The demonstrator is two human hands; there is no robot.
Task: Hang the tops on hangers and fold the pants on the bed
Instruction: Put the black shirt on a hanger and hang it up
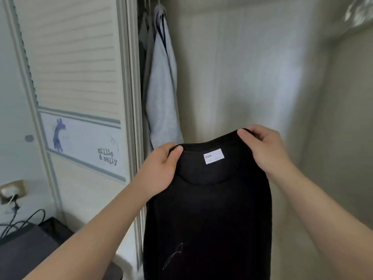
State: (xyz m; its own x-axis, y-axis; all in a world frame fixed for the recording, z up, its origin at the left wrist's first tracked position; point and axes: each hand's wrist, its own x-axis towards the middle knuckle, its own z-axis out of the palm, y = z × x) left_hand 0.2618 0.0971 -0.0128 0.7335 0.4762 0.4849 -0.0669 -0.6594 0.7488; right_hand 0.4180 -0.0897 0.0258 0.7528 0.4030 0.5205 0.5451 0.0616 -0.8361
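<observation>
A black top (207,215) with a white neck label hangs in front of me before an open wardrobe. My left hand (159,168) pinches its left shoulder beside the collar. At the right shoulder my right hand (264,148) grips the fabric, thumb on the near side. The top's lower part runs out of the frame. No hanger shows inside it. A light grey top (161,93) hangs on a hanger (159,9) at the wardrobe's left end.
The wardrobe's louvred sliding door (76,77) with a blue animal print stands at the left. Its pale back wall (252,73) fills the middle and right. A dark box (26,249) with cables and a wall socket (12,190) sit at the lower left.
</observation>
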